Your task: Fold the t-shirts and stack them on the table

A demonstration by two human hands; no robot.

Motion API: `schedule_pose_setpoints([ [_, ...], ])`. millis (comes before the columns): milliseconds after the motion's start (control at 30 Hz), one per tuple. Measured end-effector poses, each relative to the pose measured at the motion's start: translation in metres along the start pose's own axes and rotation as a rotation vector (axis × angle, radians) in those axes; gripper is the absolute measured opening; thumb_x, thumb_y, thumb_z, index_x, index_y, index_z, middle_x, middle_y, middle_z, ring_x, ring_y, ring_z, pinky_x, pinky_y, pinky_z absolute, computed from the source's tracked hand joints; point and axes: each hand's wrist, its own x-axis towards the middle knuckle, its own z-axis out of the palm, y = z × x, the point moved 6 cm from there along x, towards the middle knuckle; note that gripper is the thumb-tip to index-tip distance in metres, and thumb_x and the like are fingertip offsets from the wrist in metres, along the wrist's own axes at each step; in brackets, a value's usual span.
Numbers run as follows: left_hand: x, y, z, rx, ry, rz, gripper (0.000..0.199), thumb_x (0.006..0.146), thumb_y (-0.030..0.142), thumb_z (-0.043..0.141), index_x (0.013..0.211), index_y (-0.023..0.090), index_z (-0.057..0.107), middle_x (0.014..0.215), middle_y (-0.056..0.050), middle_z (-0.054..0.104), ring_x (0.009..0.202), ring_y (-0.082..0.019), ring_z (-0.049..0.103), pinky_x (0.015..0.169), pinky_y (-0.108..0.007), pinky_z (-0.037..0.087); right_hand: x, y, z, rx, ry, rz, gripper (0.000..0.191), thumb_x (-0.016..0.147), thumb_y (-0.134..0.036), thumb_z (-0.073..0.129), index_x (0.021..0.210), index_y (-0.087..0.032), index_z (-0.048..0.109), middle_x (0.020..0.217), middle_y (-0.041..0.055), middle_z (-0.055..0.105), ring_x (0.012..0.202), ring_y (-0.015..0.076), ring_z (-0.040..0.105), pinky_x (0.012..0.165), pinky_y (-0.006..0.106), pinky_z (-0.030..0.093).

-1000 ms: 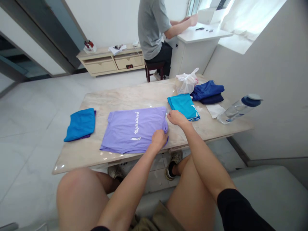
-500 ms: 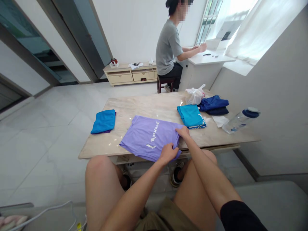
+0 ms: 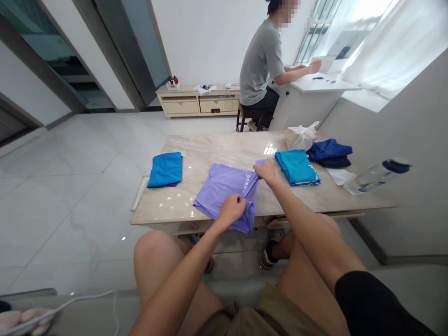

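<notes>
A lilac T-shirt (image 3: 220, 186) with white lettering lies partly folded on the marble-patterned table (image 3: 206, 144). My left hand (image 3: 231, 210) pinches its fabric near the table's front edge, and some of the cloth hangs over that edge. Farther back, my right hand (image 3: 266, 171) grips the shirt's right side, and a raised fold runs between the two hands. Close to my right hand sits a folded turquoise garment (image 3: 297, 167) with a white pattern. Over on the left is a folded blue garment (image 3: 165, 169) with a purple layer under it.
A white plastic bag (image 3: 303, 136), dark blue clothing (image 3: 330, 151), a tissue (image 3: 341, 177) and a clear water bottle (image 3: 376, 176) stand at the table's right. Beyond it, a person in a grey shirt (image 3: 261, 63) sits at a white desk (image 3: 324, 84). A low cabinet (image 3: 182, 106) lines the wall.
Both hands have lifted the shirt's right part and brought it leftward, doubling it over, so the lettering is now partly covered. The camera view has shifted slightly.
</notes>
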Motion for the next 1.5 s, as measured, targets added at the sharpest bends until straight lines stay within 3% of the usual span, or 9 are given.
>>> schedule_pose_setpoints([
  [133,0.014,-0.038,-0.039,0.023,0.0,-0.008,0.025,0.099,0.026,0.054,0.079,0.021,0.068,0.076,-0.004,0.073,0.079,-0.02,0.069,0.071,-0.029,0.045,0.007,-0.038,0.03,0.074,-0.011,0.095,0.069,0.091,-0.027,0.071,0.15,0.0,0.05,0.139,0.0333,0.071,0.092,0.0301,0.081,0.076,0.035,0.065],
  [400,0.044,-0.093,-0.089,0.181,-0.025,-0.001,0.027,0.096,0.031,0.051,0.077,0.023,0.069,0.079,-0.005,0.074,0.082,-0.023,0.07,0.071,-0.031,0.047,0.017,-0.096,0.08,0.102,-0.044,0.026,0.06,0.09,-0.018,0.071,0.144,-0.005,0.048,0.135,0.0286,0.072,0.117,0.0329,0.077,0.097,0.038,0.064],
  [600,0.05,-0.13,-0.113,0.382,-0.026,-0.216,0.05,0.106,0.055,0.041,0.094,0.021,0.077,0.107,-0.018,0.084,0.104,-0.038,0.078,0.086,-0.042,0.056,0.015,-0.115,0.117,0.392,-0.239,0.017,0.034,0.104,-0.033,0.066,0.132,-0.018,0.054,0.108,0.013,0.081,0.075,0.0214,0.081,0.068,0.032,0.068],
  [733,0.05,-0.143,-0.113,0.487,-0.092,-0.268,0.07,0.105,0.075,0.037,0.106,0.019,0.078,0.114,-0.024,0.083,0.115,-0.045,0.077,0.094,-0.049,0.057,0.025,-0.103,0.109,0.428,-0.277,0.024,0.009,0.105,-0.024,0.058,0.105,-0.017,0.063,0.098,0.0108,0.082,0.07,0.0171,0.079,0.062,0.026,0.064],
  [900,0.046,-0.138,-0.096,0.579,-0.059,-0.151,0.058,0.105,0.064,0.051,0.125,0.014,0.074,0.119,-0.024,0.081,0.117,-0.044,0.076,0.093,-0.048,0.059,0.025,-0.072,0.079,0.184,-0.141,-0.094,0.012,0.101,-0.016,0.059,0.099,-0.016,0.07,0.093,0.0087,0.082,0.076,0.0179,0.079,0.076,0.028,0.064],
  [1033,0.049,-0.13,-0.089,0.619,-0.012,-0.087,0.045,0.111,0.043,0.044,0.124,0.015,0.077,0.12,-0.023,0.08,0.115,-0.04,0.077,0.092,-0.046,0.059,-0.018,-0.039,0.075,0.022,-0.057,-0.205,0.019,0.101,-0.021,0.057,0.104,-0.017,0.075,0.101,0.0089,0.083,0.097,0.0221,0.078,0.097,0.035,0.06],
  [1233,0.056,-0.138,-0.111,0.66,0.059,-0.18,0.047,0.11,0.03,0.038,0.12,0.011,0.079,0.119,-0.028,0.078,0.117,-0.042,0.075,0.093,-0.046,0.057,-0.111,-0.003,0.093,-0.085,0.007,-0.454,0.025,0.102,-0.022,0.053,0.114,-0.019,0.074,0.116,0.0152,0.076,0.118,0.0318,0.068,0.111,0.049,0.055],
  [1367,0.065,-0.112,-0.094,0.665,0.165,0.157,0.051,0.111,0.027,0.033,0.149,0.013,0.064,0.151,-0.025,0.067,0.143,-0.036,0.061,0.116,-0.048,0.05,-0.158,0.003,0.099,-0.015,0.032,-0.506,0.028,0.103,-0.021,0.05,0.121,-0.021,0.072,0.12,0.0166,0.072,0.119,0.0346,0.065,0.112,0.054,0.055],
  [1500,0.083,-0.096,-0.049,0.623,-0.016,0.429,0.058,0.113,0.032,0.034,0.169,0.023,0.048,0.18,-0.013,0.043,0.169,-0.027,0.035,0.141,-0.049,0.018,-0.196,0.008,0.103,0.071,0.028,-0.494,0.03,0.103,-0.02,0.052,0.126,-0.025,0.071,0.124,0.0152,0.072,0.122,0.0348,0.066,0.113,0.056,0.057],
])
